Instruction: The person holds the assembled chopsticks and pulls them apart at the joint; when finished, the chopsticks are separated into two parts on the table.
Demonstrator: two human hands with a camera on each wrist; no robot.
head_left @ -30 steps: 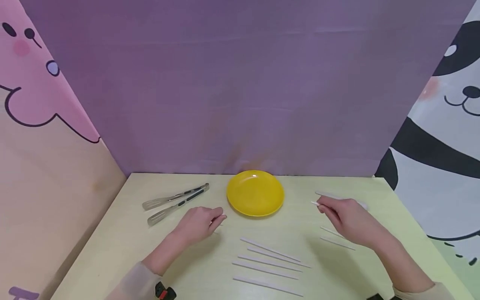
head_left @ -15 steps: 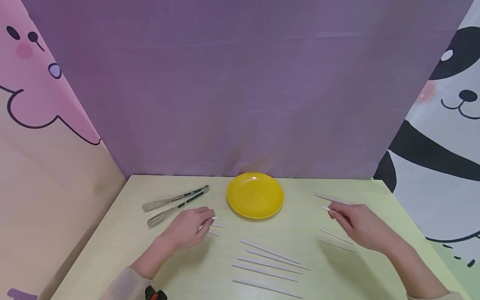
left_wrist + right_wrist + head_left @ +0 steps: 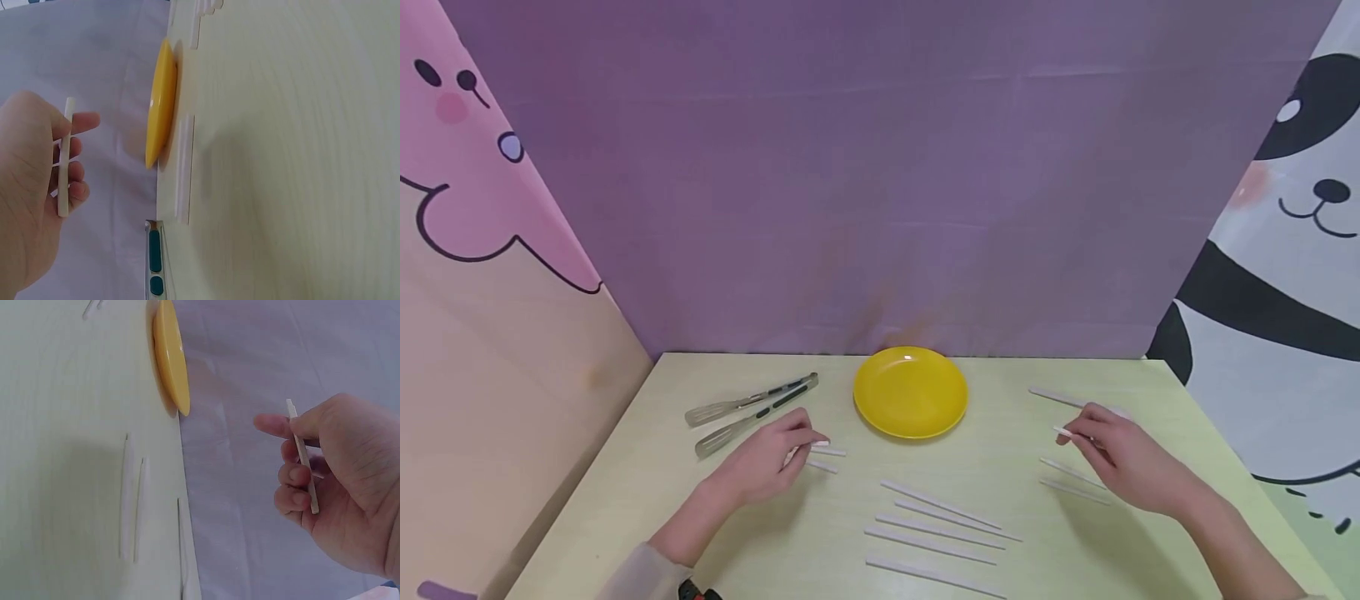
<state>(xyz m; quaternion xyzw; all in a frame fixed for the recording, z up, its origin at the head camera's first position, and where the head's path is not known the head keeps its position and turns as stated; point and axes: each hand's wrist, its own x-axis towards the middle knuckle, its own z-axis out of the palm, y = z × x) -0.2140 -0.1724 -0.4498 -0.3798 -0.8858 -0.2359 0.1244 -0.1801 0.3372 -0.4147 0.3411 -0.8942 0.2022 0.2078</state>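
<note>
My left hand (image 3: 763, 462) is raised over the left half of the table, pinching a short pale stick piece (image 3: 64, 164) between thumb and fingers. Under its fingertips in the head view lie two thin pale sticks (image 3: 829, 452), their left ends hidden by the hand. On the right, my right hand (image 3: 1131, 458) grips another short stick piece (image 3: 303, 455), whose upper end looks uneven, as if broken. Two sticks (image 3: 127, 506) lie on the table below that hand. Several longer pale sticks (image 3: 936, 546) lie in a loose row at the front middle.
A yellow plate (image 3: 910, 392) sits at the back middle of the table. Metal tongs (image 3: 756, 408) with dark grips lie spread at the back left. A long pale utensil (image 3: 1052, 397) lies back right, partly behind the right hand. A purple cloth (image 3: 895, 192) rises behind the table.
Both hands have moved apart, the left one to the left and the right one to the right, each keeping its stick piece. More of the two sticks by the left hand now shows.
</note>
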